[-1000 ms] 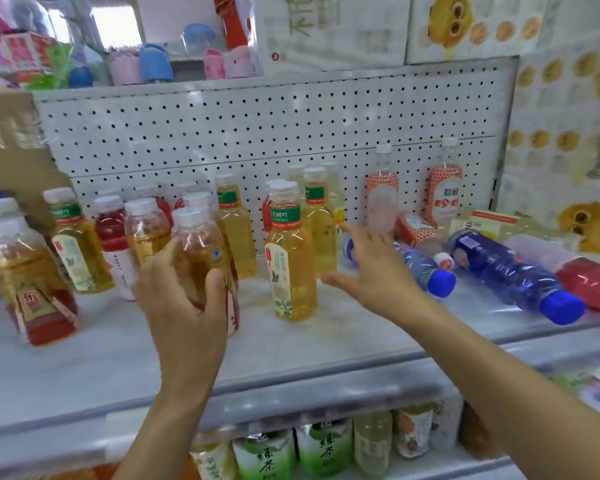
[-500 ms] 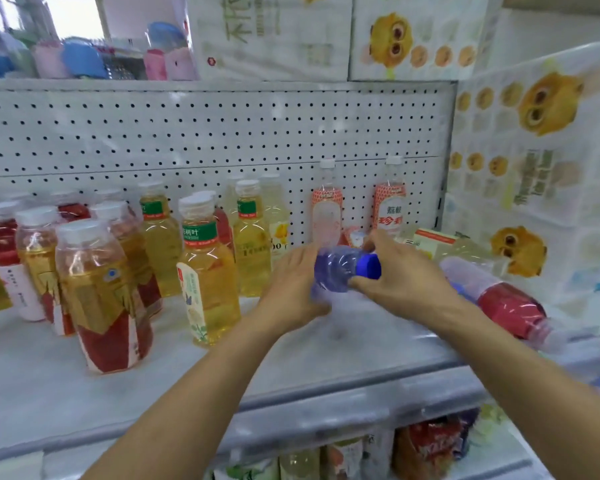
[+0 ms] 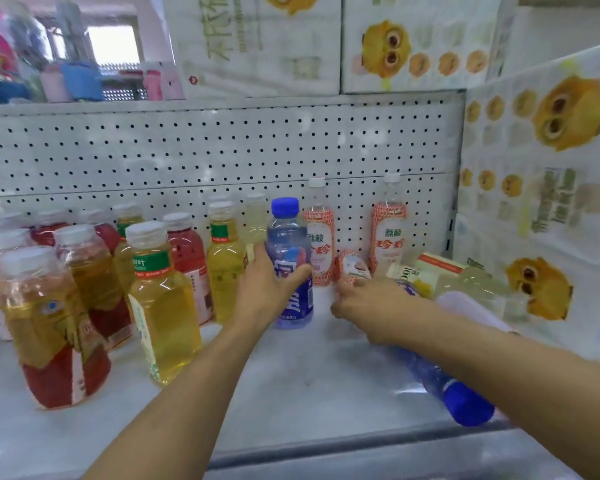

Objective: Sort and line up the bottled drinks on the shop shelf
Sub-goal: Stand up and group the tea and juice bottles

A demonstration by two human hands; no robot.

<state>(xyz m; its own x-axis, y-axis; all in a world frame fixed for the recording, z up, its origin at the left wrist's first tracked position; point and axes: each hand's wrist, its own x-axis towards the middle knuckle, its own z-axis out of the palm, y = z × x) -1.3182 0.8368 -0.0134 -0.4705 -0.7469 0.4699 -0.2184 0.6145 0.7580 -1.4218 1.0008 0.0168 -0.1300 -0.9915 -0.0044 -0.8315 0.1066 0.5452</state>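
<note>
An upright blue-capped water bottle [image 3: 286, 233] stands on the white shelf [image 3: 291, 379], and my left hand [image 3: 267, 292] grips its lower half. My right hand [image 3: 371, 306] hovers to its right with loosely bent fingers holding nothing. It is above the base end of a second blue bottle [image 3: 461, 400], which lies on its side with its cap toward the shelf's front edge. A small red-and-white bottle [image 3: 352, 266] lies just beyond my right fingertips. Two red-and-white bottles [image 3: 321, 237] [image 3: 388, 233] stand against the back.
Several yellow tea bottles [image 3: 163, 306] and amber-red bottles [image 3: 49, 323] stand in loose rows on the left. More bottles [image 3: 471, 299] lie in the right corner. A pegboard [image 3: 222, 150] backs the shelf and printed cartons [image 3: 551, 202] wall off the right side.
The blue bottle, held tilted in both hands half a second ago, now stands upright on the shelf. My right hand has let go of its cap and moved right and down.
</note>
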